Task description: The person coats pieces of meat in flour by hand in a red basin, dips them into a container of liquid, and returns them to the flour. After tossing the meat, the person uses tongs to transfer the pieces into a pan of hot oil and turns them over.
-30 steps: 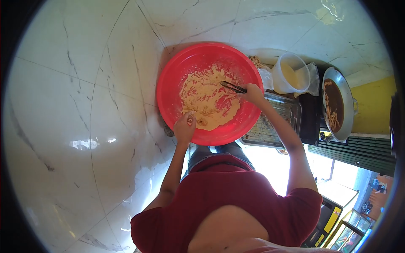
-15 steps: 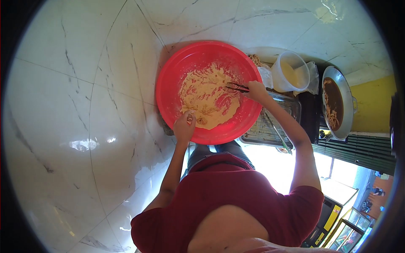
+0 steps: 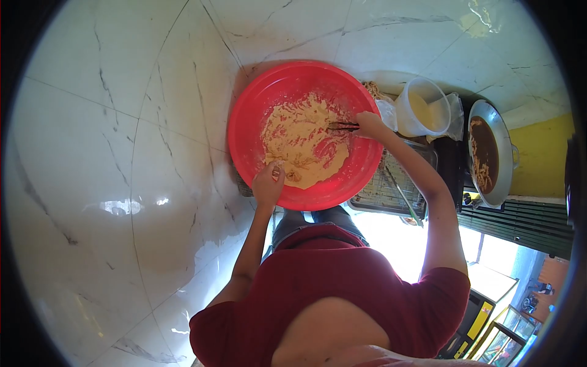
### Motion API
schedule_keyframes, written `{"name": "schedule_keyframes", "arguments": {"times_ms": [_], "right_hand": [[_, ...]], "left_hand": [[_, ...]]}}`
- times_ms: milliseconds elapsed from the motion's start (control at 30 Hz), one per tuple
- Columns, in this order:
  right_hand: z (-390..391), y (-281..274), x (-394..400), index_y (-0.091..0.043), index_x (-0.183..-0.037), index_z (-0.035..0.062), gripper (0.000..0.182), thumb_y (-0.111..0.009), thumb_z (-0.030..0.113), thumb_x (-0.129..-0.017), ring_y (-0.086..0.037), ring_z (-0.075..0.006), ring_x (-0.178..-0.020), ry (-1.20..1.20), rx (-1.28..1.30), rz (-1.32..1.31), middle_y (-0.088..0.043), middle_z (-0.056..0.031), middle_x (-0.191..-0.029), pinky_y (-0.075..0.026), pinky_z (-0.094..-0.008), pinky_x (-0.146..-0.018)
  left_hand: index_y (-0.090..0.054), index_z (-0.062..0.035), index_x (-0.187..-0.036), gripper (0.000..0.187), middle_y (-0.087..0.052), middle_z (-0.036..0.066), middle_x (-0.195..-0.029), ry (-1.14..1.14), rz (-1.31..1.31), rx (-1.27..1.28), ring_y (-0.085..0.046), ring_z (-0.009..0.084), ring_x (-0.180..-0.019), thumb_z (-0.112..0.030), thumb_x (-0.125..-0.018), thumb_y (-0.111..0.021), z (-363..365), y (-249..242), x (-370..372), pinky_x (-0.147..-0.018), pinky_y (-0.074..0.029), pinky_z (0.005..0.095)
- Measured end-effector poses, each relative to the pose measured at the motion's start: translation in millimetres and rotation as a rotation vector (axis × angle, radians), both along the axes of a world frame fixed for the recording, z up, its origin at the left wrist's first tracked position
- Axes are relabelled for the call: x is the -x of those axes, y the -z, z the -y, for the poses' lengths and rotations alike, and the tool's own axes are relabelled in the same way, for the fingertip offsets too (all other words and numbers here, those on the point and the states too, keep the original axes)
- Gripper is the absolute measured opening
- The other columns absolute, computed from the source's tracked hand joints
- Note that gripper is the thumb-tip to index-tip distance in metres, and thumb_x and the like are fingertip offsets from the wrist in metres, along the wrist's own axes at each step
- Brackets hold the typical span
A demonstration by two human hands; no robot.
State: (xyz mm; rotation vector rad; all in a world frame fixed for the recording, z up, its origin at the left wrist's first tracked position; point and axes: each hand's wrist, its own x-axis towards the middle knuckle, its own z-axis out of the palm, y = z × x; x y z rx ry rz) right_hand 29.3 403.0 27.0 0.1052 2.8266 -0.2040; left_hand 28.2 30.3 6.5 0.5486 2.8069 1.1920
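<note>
A wide red plastic basin (image 3: 244,122) holds a layer of pale yellow flour (image 3: 312,165), with clumps in it. My right hand (image 3: 371,127) is over the basin's right side, closed around dark tongs (image 3: 343,126). The tongs reach left over the flour, their tips near together. At the lower left of the basin is my left hand (image 3: 268,185), its fingers curled and dusted with flour. Whether something sits between those fingers I cannot make out. Beside them in the flour lies a coated lump (image 3: 293,176).
Right of the basin stand a translucent tub (image 3: 423,109) of pale batter and a wire rack on a tray (image 3: 385,189). Farther right, a large wok (image 3: 502,144) holds brown oil with frying pieces along its left side. A tiled wall rises behind.
The tips of the tongs have come closer together, and my right hand has shifted slightly. My left hand stays almost where it was.
</note>
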Motion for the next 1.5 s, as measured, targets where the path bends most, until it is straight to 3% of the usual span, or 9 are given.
{"name": "schedule_keyframes", "arguments": {"times_ms": [233,733,867,1033,1233,1333,1400,1500], "right_hand": [[16,-1,-2,-0.07,-0.09,0.0106,0.029,-0.075,0.03,-0.07,-0.065,-0.0354,-0.076,0.126,0.21,-0.155,-0.065,-0.0174,-0.075,-0.051,-0.0463,-0.068],[30,17,25,-0.07,-0.087,0.0082,0.033,-0.075,0.035,-0.07,-0.064,-0.0363,-0.079,0.122,0.131,-0.088,-0.065,-0.0195,-0.077,-0.052,-0.0469,-0.072],[34,28,11,-0.069,-0.093,0.0088,0.031,-0.072,0.032,-0.073,-0.065,-0.0362,-0.078,0.137,0.157,-0.145,-0.065,-0.0185,-0.077,-0.052,-0.0471,-0.071],[46,-1,-11,-0.068,-0.097,0.0111,0.027,-0.069,0.031,-0.078,-0.066,-0.0349,-0.082,0.222,0.286,-0.195,-0.067,-0.0166,-0.083,-0.052,-0.0463,-0.072],[64,-57,-23,-0.065,-0.114,0.0113,0.041,-0.071,0.03,-0.078,-0.067,-0.0319,-0.079,0.417,0.598,-0.704,-0.069,-0.0152,-0.089,-0.052,-0.0427,-0.072],[88,-74,-43,-0.064,-0.119,0.0121,0.043,-0.07,0.028,-0.08,-0.068,-0.0299,-0.08,0.394,0.606,-0.469,-0.069,-0.015,-0.09,-0.052,-0.0391,-0.073],[98,-43,-61,-0.063,-0.12,0.0125,0.043,-0.071,0.028,-0.08,-0.068,-0.0291,-0.082,0.244,0.607,-0.325,-0.069,-0.0154,-0.093,-0.052,-0.0371,-0.074],[105,-53,-73,-0.064,-0.119,0.0123,0.043,-0.071,0.027,-0.08,-0.068,-0.0286,-0.083,0.163,0.522,-0.059,-0.069,-0.0155,-0.095,-0.052,-0.0352,-0.074]], "left_hand": [[-0.066,-0.0121,-0.103,0.021,-0.069,0.006,-0.08,0.002,-0.005,0.006,-0.067,0.021,-0.075,-0.023,-0.085,-0.063,0,-4,-1,-0.071,-0.05,0.0351],[-0.066,-0.0112,-0.103,0.022,-0.069,0.005,-0.081,-0.005,0.031,0.0,-0.066,0.0203,-0.074,-0.023,-0.085,-0.06,-2,-10,0,-0.073,-0.048,0.0346],[-0.065,-0.0111,-0.105,0.024,-0.069,0.005,-0.082,-0.009,0.016,0.003,-0.067,0.0204,-0.075,-0.024,-0.085,-0.06,-1,-4,-1,-0.074,-0.048,0.0347],[-0.066,-0.0095,-0.102,0.022,-0.069,0.006,-0.08,-0.01,-0.012,-0.005,-0.068,0.0209,-0.074,-0.023,-0.085,-0.063,0,-3,0,-0.07,-0.051,0.0342],[-0.066,-0.0102,-0.102,0.021,-0.069,0.006,-0.08,-0.003,-0.007,0.005,-0.067,0.0213,-0.074,-0.023,-0.085,-0.063,0,-3,0,-0.07,-0.051,0.0351],[-0.065,-0.0102,-0.102,0.022,-0.069,0.006,-0.08,0.005,-0.017,0.012,-0.067,0.0218,-0.074,-0.023,-0.085,-0.063,-1,-6,0,-0.07,-0.051,0.0358],[-0.065,-0.0103,-0.102,0.022,-0.069,0.006,-0.08,0.018,-0.019,0.025,-0.067,0.0222,-0.074,-0.024,-0.085,-0.063,0,-8,-1,-0.07,-0.051,0.036],[-0.065,-0.0114,-0.104,0.023,-0.069,0.006,-0.081,0.041,-0.002,0.02,-0.067,0.022,-0.075,-0.024,-0.085,-0.062,-1,-8,0,-0.071,-0.05,0.0358]]}}
